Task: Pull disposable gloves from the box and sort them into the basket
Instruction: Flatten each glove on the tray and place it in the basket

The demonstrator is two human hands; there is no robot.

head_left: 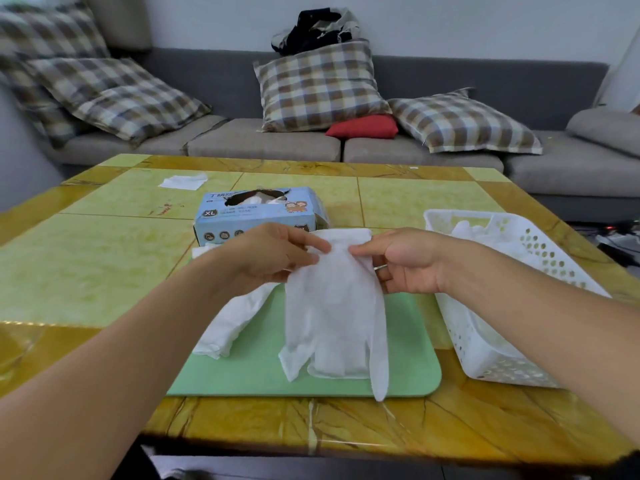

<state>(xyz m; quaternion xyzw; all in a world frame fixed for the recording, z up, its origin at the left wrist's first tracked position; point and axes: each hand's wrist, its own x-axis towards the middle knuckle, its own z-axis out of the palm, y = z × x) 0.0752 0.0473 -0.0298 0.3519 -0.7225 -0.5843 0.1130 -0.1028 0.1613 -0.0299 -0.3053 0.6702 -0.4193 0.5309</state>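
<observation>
A white disposable glove (332, 317) hangs cuff-up over the green mat (263, 372), its fingers pointing toward me. My left hand (273, 254) pinches the cuff's left side, and my right hand (401, 261) pinches the right side. A second white glove (232, 320) lies crumpled on the mat's left edge, partly under my left wrist. The blue glove box (256, 211) stands just behind my hands with its top slot torn open. At the right stands the white perforated basket (540, 251), with white gloves (474, 230) inside.
A white tissue (181, 181) lies at the back left of the yellow-green table (86, 265). A grey sofa (433, 150) with checked pillows runs behind the table. The table's front edge is close to me.
</observation>
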